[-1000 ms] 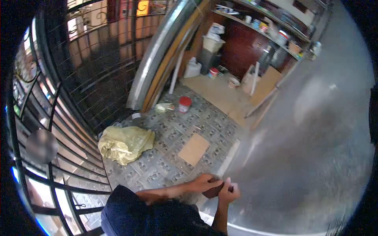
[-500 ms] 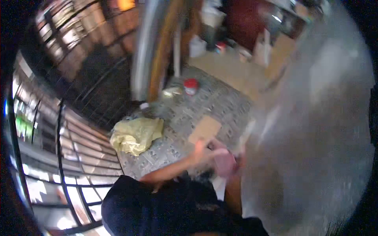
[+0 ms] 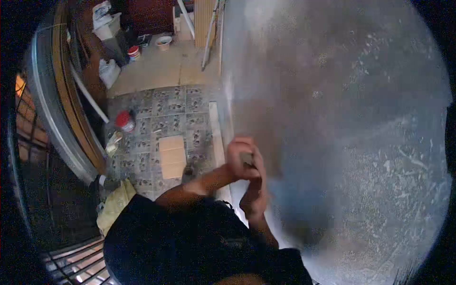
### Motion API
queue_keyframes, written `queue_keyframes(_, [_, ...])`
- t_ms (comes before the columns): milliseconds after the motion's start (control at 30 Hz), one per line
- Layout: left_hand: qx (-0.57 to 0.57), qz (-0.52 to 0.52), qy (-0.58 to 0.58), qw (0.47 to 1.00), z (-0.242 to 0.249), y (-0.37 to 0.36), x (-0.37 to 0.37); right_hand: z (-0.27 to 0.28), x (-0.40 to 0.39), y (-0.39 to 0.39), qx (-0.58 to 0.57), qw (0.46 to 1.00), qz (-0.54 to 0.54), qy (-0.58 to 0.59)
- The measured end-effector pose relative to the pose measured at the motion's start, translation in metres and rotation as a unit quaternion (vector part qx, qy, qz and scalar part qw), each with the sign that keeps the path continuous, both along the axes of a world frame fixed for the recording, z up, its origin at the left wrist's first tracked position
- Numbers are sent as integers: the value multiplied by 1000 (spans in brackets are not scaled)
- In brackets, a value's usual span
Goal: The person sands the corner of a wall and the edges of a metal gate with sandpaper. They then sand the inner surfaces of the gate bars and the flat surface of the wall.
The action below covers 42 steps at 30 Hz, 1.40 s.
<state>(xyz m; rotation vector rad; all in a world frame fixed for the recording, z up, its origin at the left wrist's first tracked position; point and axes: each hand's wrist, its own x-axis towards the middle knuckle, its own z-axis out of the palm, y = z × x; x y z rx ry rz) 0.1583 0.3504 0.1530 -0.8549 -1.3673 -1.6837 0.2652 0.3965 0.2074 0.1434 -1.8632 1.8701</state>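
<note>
My left hand (image 3: 241,154) is closed, its fingers curled round something small and greyish that I cannot make out. Just below it, close to the wall, my right hand (image 3: 256,202) is also closed, and what it holds is hidden and blurred. A thin pinkish edge shows between the hands, too smeared to name. The grey, patchy wall (image 3: 361,142) rises right beside both hands. On the tiled floor (image 3: 147,102) to the left of them lies a flat tan cardboard piece (image 3: 172,156).
A red-lidded tub (image 3: 125,121) stands on the tiles at the left. A yellow bag (image 3: 116,206) lies near my left shoulder. One long pale strip (image 3: 216,133) runs along the wall's foot. Farther back are a white bowl (image 3: 163,42), a small red bucket (image 3: 134,52) and leaning poles (image 3: 209,40).
The view has swung toward the wall, which now fills the right side. My hands are now raised beside it. The round pink object seen between them earlier no longer shows clearly.
</note>
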Motion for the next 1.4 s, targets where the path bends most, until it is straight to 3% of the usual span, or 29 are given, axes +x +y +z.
queue_keyframes(100, [-10,-161,24,987,10,45,-14,2,-1,1,130,970,-152,141])
queue_keyframes(233, [-76,-319,196,924,62,86,-15,-7,-34,13,198,925,-288,147])
queue_keyframes(300, [-88,-447,241,857,95,82,-25,-12,-40,14,238,880,-381,157])
queue_keyframes(367, [-67,-503,220,833,80,92,-46,-11,-100,27,271,820,-474,170])
queue_keyframes(467, [-172,-571,174,783,91,58,-106,-8,-151,16,305,716,-604,174])
queue_keyframes(533, [-288,-676,14,678,104,44,-144,3,-197,9,333,634,-674,183])
queue_keyframes(567, [-281,-684,27,673,106,40,-160,8,-165,32,347,593,-703,184])
queue_keyframes(633, [-266,-808,-95,518,87,42,-184,14,-185,39,359,539,-739,185])
queue_keyframes(667, [-242,-904,-164,312,28,78,-179,15,-190,50,315,509,-785,159])
queue_keyframes(700, [-241,-910,-158,299,50,52,-201,24,-202,52,273,476,-825,134])
queue_keyframes(733, [-203,-851,-60,480,93,24,-217,32,-186,69,482,451,-722,206])
queue_keyframes(767, [-151,-751,43,641,122,5,-229,49,-191,73,482,443,-728,206])
queue_keyframes(800, [-149,-704,73,690,132,0,-238,80,-204,74,508,392,-724,252])
queue_keyframes(833, [-229,-719,43,654,142,-2,-250,102,-214,71,532,340,-717,295])
queue_keyframes(867, [-306,-728,14,614,151,0,-259,113,-220,65,534,332,-719,295])
queue_keyframes(933, [-171,-684,86,703,148,21,-260,127,-240,58,487,313,-770,268])
queue_keyframes(1000, [-173,-714,20,678,155,27,-263,117,-231,46,538,327,-736,248])
queue_keyframes(1067, [-56,-676,37,734,148,45,-255,95,-238,23,513,294,-787,176])
queue_keyframes(1100, [-65,-653,47,753,142,51,-255,81,-240,15,500,290,-802,151])
queue_keyframes(1167, [-101,-676,47,729,146,46,-260,51,-255,5,485,410,-757,156])
queue_keyframes(1233, [-151,-720,51,675,135,45,-259,27,-260,0,448,504,-737,54])
queue_keyframes(1267, [-173,-682,64,708,105,57,-250,6,-256,16,441,478,-759,22])
queue_keyframes(1300, [-173,-677,58,713,89,62,-247,0,-249,21,442,486,-754,23])
queue_keyframes(1400, [-173,-723,66,665,62,53,-251,11,-242,16,396,501,-767,59])
